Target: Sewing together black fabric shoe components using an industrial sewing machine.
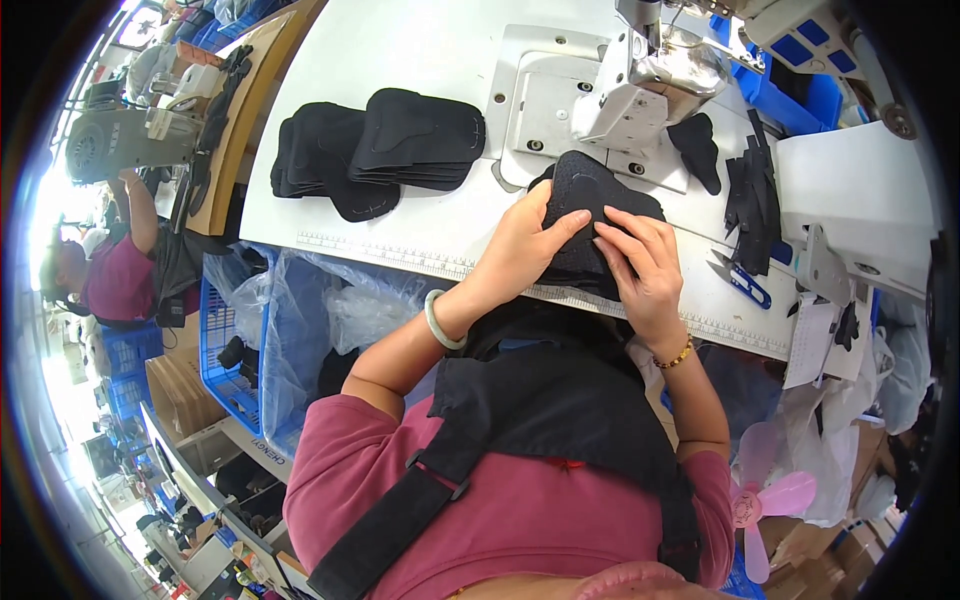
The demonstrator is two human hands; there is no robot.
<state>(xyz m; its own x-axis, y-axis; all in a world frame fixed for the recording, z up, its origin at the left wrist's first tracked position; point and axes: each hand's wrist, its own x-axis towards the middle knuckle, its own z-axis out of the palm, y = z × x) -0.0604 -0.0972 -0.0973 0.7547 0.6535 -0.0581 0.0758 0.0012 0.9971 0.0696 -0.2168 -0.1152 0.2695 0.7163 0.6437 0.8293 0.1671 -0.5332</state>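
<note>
Shirt (570, 510) | hands (520, 245) on black pads (592, 193) | rounded end forward | long axis obscured

Held stack (583, 185): between left hand (518, 242) and right hand (645, 265), upper centre.
Fabric piles (425, 135): we find these left of it, on the table (400, 45).
Sewing machine (617, 100): behind it, upper right.

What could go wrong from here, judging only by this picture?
The black curved fabric pieces under the fingers sit at the near edge of the flat white table and might slip off. The overlapping black fabric piles at left could slide. The blue-handled cutting tool at right might nick the fingers.
</note>
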